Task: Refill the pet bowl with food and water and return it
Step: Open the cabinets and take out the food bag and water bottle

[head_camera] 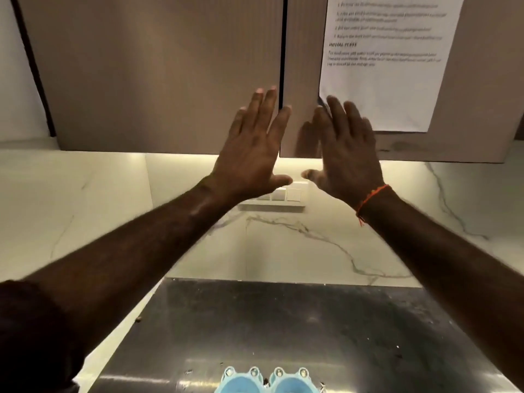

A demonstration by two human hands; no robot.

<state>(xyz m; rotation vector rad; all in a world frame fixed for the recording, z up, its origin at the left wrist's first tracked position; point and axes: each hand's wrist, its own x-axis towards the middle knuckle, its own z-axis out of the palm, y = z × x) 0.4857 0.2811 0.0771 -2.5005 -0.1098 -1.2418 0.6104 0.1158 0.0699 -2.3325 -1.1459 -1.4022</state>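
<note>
While both arms reach up toward the cabinet doors [158,75], the left hand [249,154] and right hand [346,160] are spread flat, fingers [266,109] apart, holding nothing. A printed sheet [388,66] hangs on the right door. The blue pet bowl [266,381] sits at the steel tabletop's [312,321] near edge, its two basins side by side.

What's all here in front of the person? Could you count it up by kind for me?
Hands: 2, the left hand and the right hand, both open and empty
Cabinet doors: 2, the left door and the right door
Printed sheet: 1
Wall switch panel: 1
Light blue pet bowl: 1, with two cups
Orange wrist thread: 1
Total: 8
</note>
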